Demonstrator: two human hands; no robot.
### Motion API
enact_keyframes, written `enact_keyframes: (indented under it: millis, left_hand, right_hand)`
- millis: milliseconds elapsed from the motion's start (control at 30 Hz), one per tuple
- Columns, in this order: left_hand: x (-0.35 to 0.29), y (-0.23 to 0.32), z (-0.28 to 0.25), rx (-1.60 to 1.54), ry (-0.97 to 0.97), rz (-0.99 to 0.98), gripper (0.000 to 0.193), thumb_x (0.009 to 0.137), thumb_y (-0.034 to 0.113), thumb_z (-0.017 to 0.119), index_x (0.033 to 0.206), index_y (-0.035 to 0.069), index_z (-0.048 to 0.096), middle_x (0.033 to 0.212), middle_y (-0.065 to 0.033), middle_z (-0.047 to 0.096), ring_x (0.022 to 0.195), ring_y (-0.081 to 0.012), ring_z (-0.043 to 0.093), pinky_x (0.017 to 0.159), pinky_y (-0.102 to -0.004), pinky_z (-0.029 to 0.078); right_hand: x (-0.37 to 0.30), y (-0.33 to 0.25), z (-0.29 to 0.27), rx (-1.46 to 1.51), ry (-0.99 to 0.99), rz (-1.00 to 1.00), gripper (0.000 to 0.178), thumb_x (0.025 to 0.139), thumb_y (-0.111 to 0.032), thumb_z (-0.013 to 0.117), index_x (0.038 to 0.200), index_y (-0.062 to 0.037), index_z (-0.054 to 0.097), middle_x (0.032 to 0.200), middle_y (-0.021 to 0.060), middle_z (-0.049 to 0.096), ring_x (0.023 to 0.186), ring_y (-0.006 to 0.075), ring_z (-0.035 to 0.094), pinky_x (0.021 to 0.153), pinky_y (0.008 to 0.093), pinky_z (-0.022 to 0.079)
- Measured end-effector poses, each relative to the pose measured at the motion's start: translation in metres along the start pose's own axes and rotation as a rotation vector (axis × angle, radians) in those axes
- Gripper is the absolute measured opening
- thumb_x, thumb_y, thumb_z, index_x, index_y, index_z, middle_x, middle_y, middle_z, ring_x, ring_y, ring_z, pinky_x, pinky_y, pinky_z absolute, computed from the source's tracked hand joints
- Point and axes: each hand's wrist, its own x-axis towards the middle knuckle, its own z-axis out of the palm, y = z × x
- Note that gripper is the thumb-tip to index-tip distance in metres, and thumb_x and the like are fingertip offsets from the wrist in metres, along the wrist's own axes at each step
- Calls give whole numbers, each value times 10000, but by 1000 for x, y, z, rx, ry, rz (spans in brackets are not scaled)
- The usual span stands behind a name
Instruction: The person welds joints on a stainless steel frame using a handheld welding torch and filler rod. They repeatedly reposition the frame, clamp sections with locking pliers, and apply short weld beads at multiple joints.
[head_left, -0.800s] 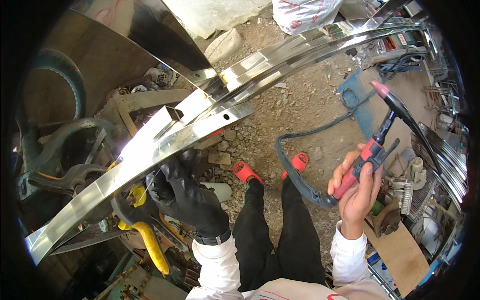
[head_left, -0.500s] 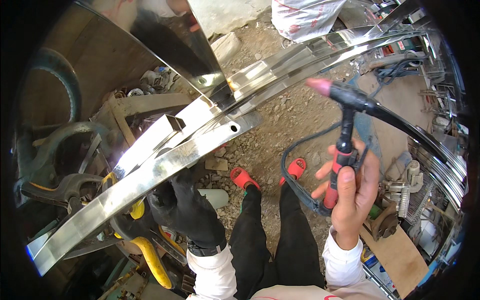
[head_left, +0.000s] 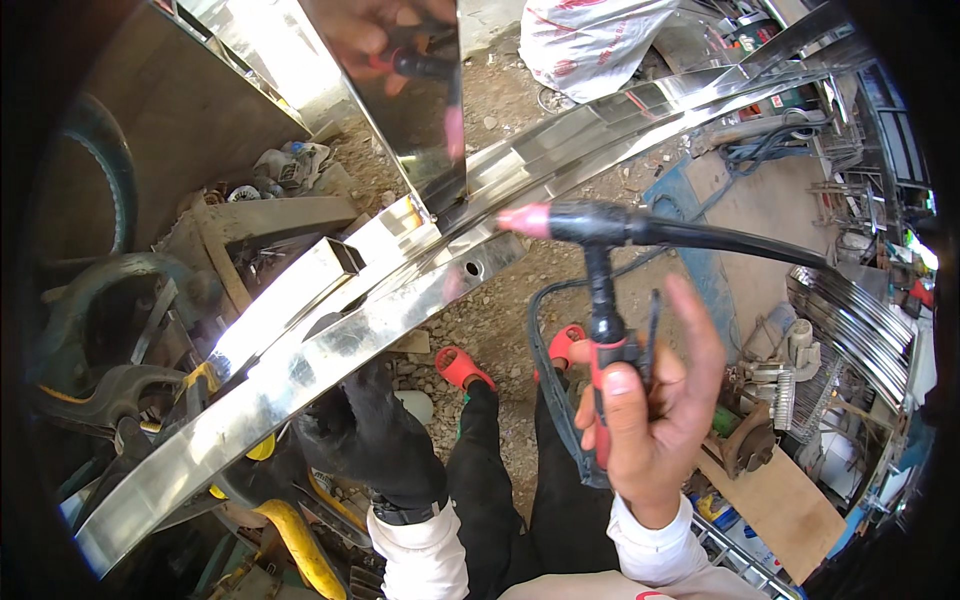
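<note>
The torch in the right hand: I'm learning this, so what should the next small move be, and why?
Perhaps curl the raised index finger of the right hand onto the red handle of the torch. That finger stands apart from the handle, and the pink nozzle points out to the left, so a fuller hold may steady it.

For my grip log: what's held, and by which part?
Right hand: torch, by its red handle. Left hand: partly hidden by the metal bar; cannot tell.

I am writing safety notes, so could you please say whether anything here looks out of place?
Yes: oddly, the bare right hand holds the torch while the left hand wears a black glove; the red sandals also seem flimsy for rubbly ground.
</note>
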Motion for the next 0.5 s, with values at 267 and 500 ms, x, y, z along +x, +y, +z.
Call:
enact_keyframes:
  millis: [267, 500]
  left_hand:
    - [-1, -2, -3, 79, -4, 3, 191, 936, -8, 633, 1118, -65, 654, 1087, -135, 702, 997, -232, 695, 896, -333, 579]
    - [0, -8, -8, 193, -92, 113, 343, 911, -124, 603, 1193, 48, 700, 1126, -127, 640, 1041, -262, 661, 849, -343, 557]
  right_hand:
    - [-2, 9, 3, -71, -66, 35, 600, 960, -32, 658, 1479, 40, 366, 1359, 217, 565, 920, 164, 667, 719, 262, 529]
    - [-6, 26, 2, -231, -61, -156, 600, 941, -47, 698, 1454, 47, 401, 1372, 232, 578, 1031, 199, 675, 858, 296, 546]
